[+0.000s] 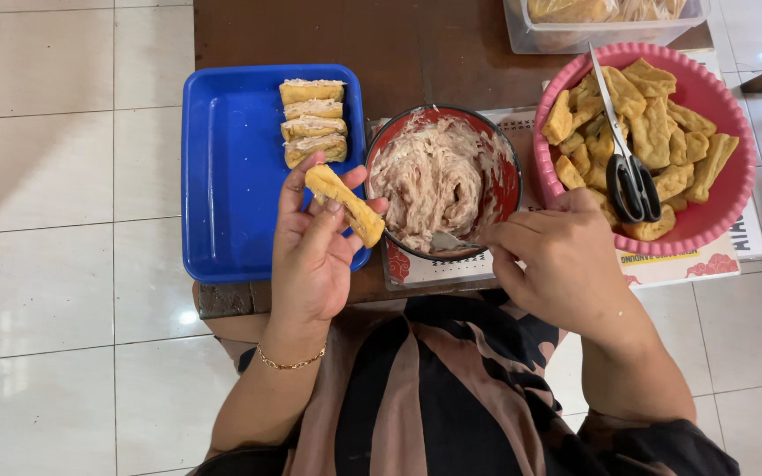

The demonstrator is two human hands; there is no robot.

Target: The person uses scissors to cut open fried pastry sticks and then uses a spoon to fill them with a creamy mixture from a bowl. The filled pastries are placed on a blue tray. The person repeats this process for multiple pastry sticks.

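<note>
Left hand point(310, 251): fingers curled up around a fried tofu piece point(346, 204), gripping it with its long axis slanting down toward the red bowl point(510, 176), whose rim lies just to the piece's right. Right hand point(557, 264): fingers closed on a spoon point(448, 241) whose tip rests in the pinkish filling point(429, 181) at the bowl's near edge, so the spoon is near the tofu, with open room between them. Left of the bowl, a blue tray point(227, 176) holds four filled pieces point(312, 122); right of it, a pink basket point(734, 189) holds plain tofu and scissors point(628, 167).
</note>
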